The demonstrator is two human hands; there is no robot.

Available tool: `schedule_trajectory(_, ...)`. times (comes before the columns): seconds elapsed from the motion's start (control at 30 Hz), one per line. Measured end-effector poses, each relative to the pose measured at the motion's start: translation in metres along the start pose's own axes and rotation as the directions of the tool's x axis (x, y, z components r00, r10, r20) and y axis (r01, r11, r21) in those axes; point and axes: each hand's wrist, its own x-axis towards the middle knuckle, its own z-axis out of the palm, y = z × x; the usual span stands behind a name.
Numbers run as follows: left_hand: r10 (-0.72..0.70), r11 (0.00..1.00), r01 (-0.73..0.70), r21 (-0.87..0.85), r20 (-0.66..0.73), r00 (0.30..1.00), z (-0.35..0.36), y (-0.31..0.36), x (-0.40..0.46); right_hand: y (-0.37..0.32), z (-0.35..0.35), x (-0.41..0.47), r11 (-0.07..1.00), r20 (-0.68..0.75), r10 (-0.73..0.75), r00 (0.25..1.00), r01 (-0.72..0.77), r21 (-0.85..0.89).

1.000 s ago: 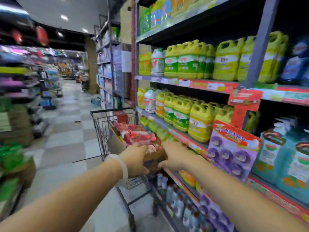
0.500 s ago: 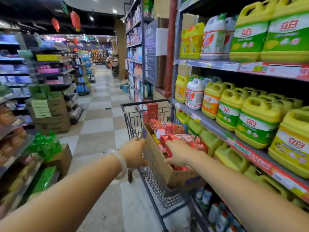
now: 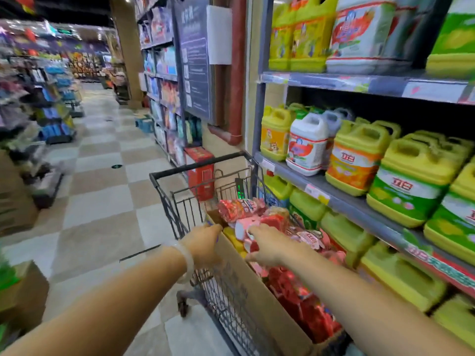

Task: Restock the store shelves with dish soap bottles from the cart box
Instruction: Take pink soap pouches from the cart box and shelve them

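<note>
The restocking looks barely begun: the cardboard box [image 3: 259,299] riding in the shopping cart [image 3: 180,199] is heaped with red-wrapped dish soap packs [image 3: 295,283], and no pack is lifted clear of it yet. The left hand [image 3: 203,244] rests on the box's near rim at about 9 o'clock from the load, fingers curled over the cardboard edge. The right hand [image 3: 267,246] reaches into the pile at the box's middle, fingers bent down onto a red-and-white pack [image 3: 244,228]; whether they pinch it, I cannot tell. At 3 o'clock the shelves [image 3: 341,199] stand crowded with yellow-green jugs [image 3: 408,181], so nearly all the box remains to be shelved, I judge.
</note>
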Motion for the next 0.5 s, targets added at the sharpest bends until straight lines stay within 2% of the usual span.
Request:
schedule_trajectory(0.33,0.09,0.993,-0.101,0.065,0.155,0.984,0.008,-0.063,0.181,0.034,0.016,0.171,0.985,0.057,0.119,0.991,-0.125,0.118)
schedule_trajectory(0.5,0.118,0.991,-0.128,0.047,0.169,0.978,0.003,-0.094,0.278,0.056,0.016,0.262,0.956,0.116,0.188,0.975,-0.209,0.206)
